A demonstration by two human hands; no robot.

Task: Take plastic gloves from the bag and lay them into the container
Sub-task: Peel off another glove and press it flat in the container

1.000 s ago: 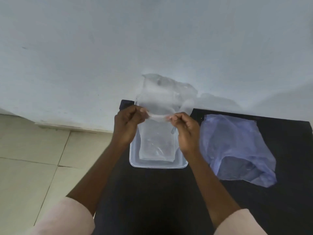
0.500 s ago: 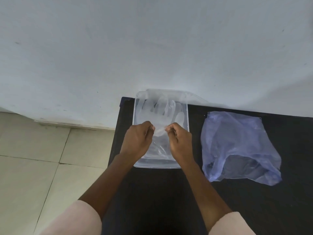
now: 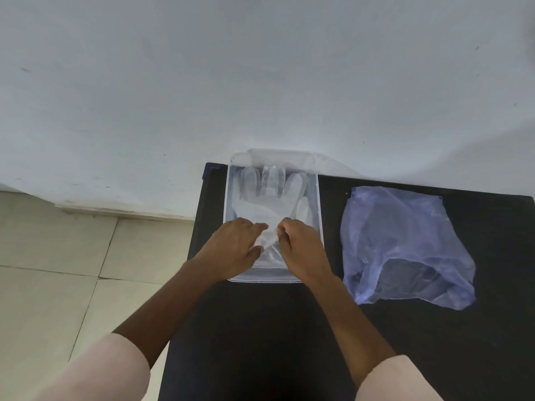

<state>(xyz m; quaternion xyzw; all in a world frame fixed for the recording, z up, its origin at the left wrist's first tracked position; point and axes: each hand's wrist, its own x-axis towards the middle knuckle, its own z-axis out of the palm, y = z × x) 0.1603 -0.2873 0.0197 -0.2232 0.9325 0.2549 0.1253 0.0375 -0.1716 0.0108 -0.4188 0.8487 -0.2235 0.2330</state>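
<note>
So there's a black desk (image 3: 260, 328) pushed up against a white wall (image 3: 260, 68), and the clear container (image 3: 320, 227) sits at its far left corner, back edge right at the wall. Everything else I'll place off that container.

Inside it lies a see-through plastic glove (image 3: 269, 198), spread flat, fingers pointing toward the wall and reaching nearly to the container's far end. The cuff end is down at the near half, where both hands are. The left hand (image 3: 234, 250) rests over the container's near-left part, fingers bent loosely, tips on the glove's wrist area. The right hand (image 3: 301, 250) is over the near-right part, fingers curled in, looking like it pinches a bit of the film between thumb and fingertips. The two hands almost meet in the middle, just a small gap with crinkled plastic showing between them. Honestly can't say whether the left one is gripping or just pressing down.

To the right of the container, apart from it, a bluish bag (image 3: 405, 241) lies slumped on the desk, mouth facing the near side. Left of the container, past the desk edge, it's pale floor tiles (image 3: 58, 270).
</note>
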